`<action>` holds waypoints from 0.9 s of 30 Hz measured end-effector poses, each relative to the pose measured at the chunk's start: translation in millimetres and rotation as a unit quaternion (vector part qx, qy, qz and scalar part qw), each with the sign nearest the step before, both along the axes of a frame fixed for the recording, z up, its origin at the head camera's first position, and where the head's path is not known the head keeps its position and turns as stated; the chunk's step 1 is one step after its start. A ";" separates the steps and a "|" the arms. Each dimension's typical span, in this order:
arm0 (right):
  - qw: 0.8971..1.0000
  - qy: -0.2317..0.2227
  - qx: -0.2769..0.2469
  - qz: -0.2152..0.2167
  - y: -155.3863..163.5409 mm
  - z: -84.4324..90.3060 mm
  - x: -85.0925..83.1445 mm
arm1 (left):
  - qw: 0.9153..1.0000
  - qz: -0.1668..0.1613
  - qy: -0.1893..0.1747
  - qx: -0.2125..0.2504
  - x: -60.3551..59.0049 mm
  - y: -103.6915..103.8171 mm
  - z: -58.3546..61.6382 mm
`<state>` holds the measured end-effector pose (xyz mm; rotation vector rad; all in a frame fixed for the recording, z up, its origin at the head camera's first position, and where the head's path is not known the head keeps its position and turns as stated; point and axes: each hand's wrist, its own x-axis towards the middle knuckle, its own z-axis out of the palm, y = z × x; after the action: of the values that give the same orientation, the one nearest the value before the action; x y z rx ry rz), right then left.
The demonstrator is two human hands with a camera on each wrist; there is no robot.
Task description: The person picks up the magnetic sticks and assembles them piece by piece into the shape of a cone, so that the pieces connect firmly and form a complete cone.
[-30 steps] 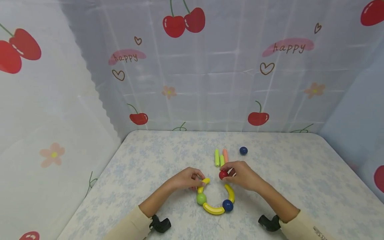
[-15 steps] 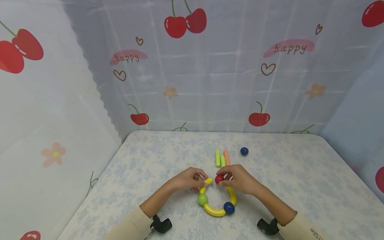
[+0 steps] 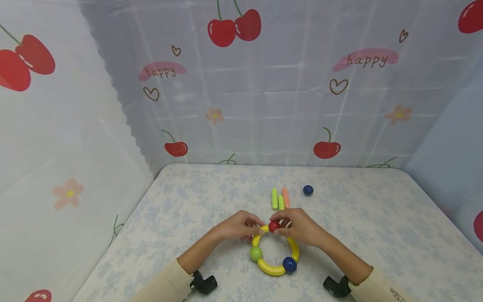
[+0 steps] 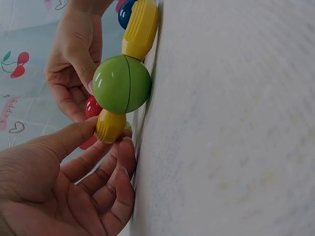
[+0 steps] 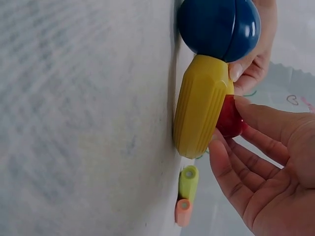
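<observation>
My left hand (image 3: 241, 225) pinches a yellow curved rod (image 4: 110, 127) between thumb and fingers. Between the fingertips of my right hand (image 3: 296, 226) is a shiny red ball (image 3: 274, 227), which appears to touch that rod's upper end in the head view. The rod's lower end meets a green ball (image 3: 256, 253), followed round the ring by a second yellow curved rod (image 3: 271, 269), a dark blue ball (image 3: 289, 265) and a third yellow curved rod (image 5: 201, 105). This third rod's far end lies close to the red ball, partly behind the right hand; contact there cannot be told.
Behind the right hand lie two light green straight rods (image 3: 274, 199) and an orange one (image 3: 285, 197). A loose blue ball (image 3: 307, 190) sits farther right on the patterned table (image 3: 196, 188). Beneath the left hand a reddish piece (image 3: 247, 239) is mostly hidden.
My right hand has brought the red ball left and nearer, up to the end of the yellow curved rod in my left hand. The ring has shifted slightly right.
</observation>
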<state>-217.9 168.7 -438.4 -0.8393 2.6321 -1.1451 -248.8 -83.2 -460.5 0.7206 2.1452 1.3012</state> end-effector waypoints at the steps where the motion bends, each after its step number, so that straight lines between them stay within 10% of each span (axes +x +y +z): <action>1: 1.000 0.001 0.002 0.004 0.1 0.1 0.0 | 1.000 -0.002 0.001 -0.001 -0.1 0.0 -0.3; 27: 0.977 -0.123 0.155 -0.080 11.6 5.1 9.4 | 0.998 0.031 0.012 -0.053 -5.7 -8.9 0.1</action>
<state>-208.5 180.4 -433.3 -0.4046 2.6071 -0.7775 -254.5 -92.2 -460.4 0.6351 2.2523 1.2054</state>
